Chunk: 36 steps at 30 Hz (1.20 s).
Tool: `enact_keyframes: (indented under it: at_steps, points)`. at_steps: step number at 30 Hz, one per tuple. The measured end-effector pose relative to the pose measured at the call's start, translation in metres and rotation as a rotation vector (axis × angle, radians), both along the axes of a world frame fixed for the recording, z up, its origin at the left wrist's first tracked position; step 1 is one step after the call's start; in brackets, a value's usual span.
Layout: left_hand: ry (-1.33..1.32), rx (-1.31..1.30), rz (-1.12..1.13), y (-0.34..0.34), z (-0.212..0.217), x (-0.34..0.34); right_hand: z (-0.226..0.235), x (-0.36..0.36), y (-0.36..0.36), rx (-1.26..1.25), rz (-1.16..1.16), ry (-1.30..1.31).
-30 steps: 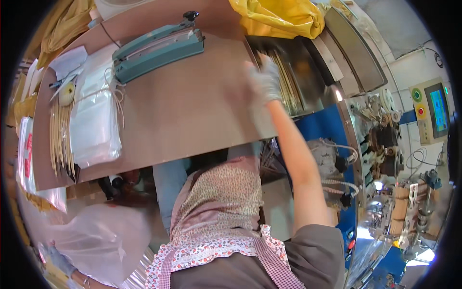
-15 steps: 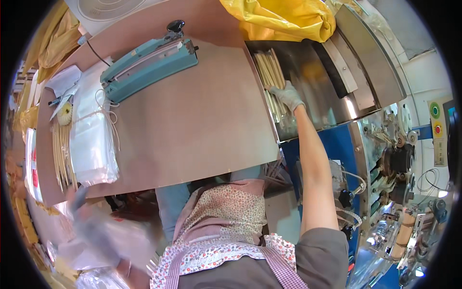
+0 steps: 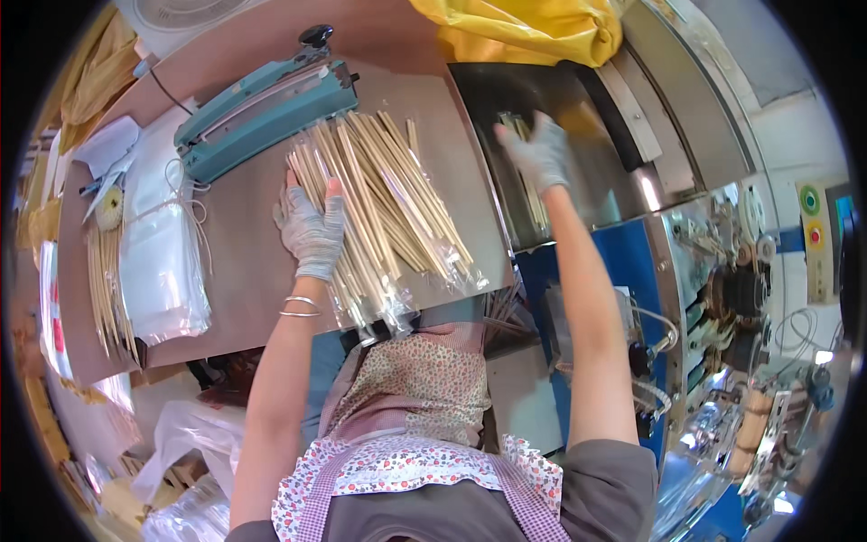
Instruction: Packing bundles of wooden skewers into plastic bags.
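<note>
We are pressing our gloved left hand (image 3: 312,230) flat, fingers spread and open, onto the fanned bundle of wrapped chopsticks (image 3: 388,203) lying on the worktop (image 3: 244,271). The palm is resting on the bundle's left part; it is holding the sticks down rather than closing around them. The bundle is lying just in front of the teal heat sealer (image 3: 262,113), its far ends touching or almost touching the sealer's body, and its long axis is running from the sealer back toward our apron (image 3: 415,397), with the near ends overhanging the worktop's front edge.

We are reaching our gloved right hand (image 3: 540,154) out over the steel tray (image 3: 587,190), to the right of the sealer and beyond the worktop's right edge. Its fingers are curling down onto a few loose chopsticks (image 3: 533,194) lying lengthwise in the tray; we cannot tell whether they are actually gripping any.

So the left hand is the nearer one to the bundle, and the right hand is well apart from it. Bare worktop is lying left of the bundle, up to the stack of clear plastic bags (image 3: 163,262), leftward of the sealer. A yellow bag (image 3: 524,32) is sitting behind the tray.
</note>
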<state>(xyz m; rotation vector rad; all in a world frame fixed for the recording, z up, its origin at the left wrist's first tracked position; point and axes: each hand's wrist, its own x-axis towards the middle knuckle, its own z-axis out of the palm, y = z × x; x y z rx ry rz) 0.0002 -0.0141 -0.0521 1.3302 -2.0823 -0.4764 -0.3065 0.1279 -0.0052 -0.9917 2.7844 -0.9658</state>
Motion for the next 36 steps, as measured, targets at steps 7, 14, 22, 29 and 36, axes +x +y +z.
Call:
enact_keyframes:
  at_steps: [7, 14, 22, 29, 36]
  points:
    - [-0.157, -0.097, -0.062, -0.022, 0.002, 0.019, -0.042, -0.033, 0.012, 0.594, -0.056, -0.172]
    - [-0.145, -0.03, -0.089, -0.021, 0.014, 0.009, -0.034, 0.011, -0.018, 0.097, 0.338, -0.318]
    - [0.021, 0.425, 0.132, -0.003, 0.034, -0.017, -0.034, 0.159, -0.065, 0.05, 0.201, 0.181]
    - [0.655, 0.979, -0.061, 0.004, 0.021, 0.03, -0.006, 0.224, -0.075, -0.175, 0.394, -0.944]
    - [0.606, 0.804, -0.101, 0.05, 0.069, 0.064, -0.005, 0.247, -0.055, -0.419, 0.518, -1.483]
